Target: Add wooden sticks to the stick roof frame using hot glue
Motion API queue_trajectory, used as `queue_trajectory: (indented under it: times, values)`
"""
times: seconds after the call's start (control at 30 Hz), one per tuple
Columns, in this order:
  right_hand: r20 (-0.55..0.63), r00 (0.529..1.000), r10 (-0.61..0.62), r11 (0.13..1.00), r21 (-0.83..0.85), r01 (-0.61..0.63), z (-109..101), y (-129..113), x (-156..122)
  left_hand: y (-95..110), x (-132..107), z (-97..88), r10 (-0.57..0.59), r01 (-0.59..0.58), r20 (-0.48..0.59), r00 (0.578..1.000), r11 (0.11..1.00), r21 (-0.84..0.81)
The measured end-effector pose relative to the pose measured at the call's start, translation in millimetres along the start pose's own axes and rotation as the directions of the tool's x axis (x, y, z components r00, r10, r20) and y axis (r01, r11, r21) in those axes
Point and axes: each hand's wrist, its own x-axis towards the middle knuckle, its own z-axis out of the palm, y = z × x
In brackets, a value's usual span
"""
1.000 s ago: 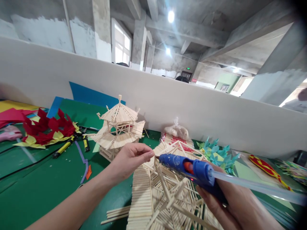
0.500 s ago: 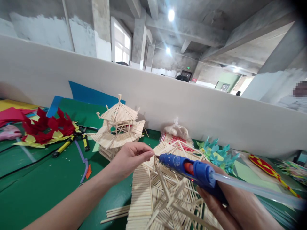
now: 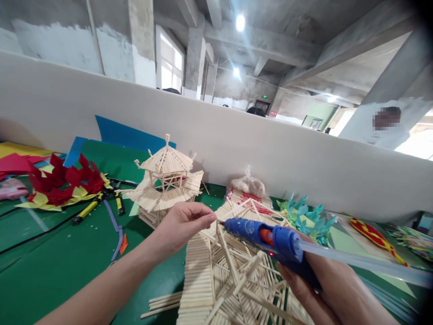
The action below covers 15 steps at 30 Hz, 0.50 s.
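Observation:
My right hand (image 3: 324, 280) is wrapped round a blue hot glue gun (image 3: 267, 237), which has a clear glue stick (image 3: 358, 258) running out of its back and a small red light lit. Its nozzle points left, almost at the fingertips of my left hand (image 3: 189, 223). Thumb and forefinger of that hand are pinched together just over the upper end of a wooden stick; what they grip is hidden. Below both hands lies a structure of pale wooden sticks (image 3: 199, 275), with slatted panels and a raised frame of crossing sticks.
A stick-built pavilion (image 3: 165, 180) stands behind my left hand. Loose sticks (image 3: 161, 303) lie at the front. Red paper flowers (image 3: 67, 180) and yellow-handled tools (image 3: 88, 211) are left, teal paper flowers (image 3: 309, 216) right. A white partition (image 3: 209, 122) runs behind; a person (image 3: 385, 124) is beyond it.
The view has shifted very slightly. Both hands and the glue gun hold nearly the same pose. Beyond the partition, the person on the right has moved left.

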Motion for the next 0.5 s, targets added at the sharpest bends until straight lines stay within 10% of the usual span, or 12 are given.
queue_trajectory:
  times: [0.5]
  values:
    - [-0.108,0.946,0.306,0.952,0.068,-0.300,15,41,-49,2,-1,-2.0,0.097,-0.094,-0.014,0.995,0.986,0.139]
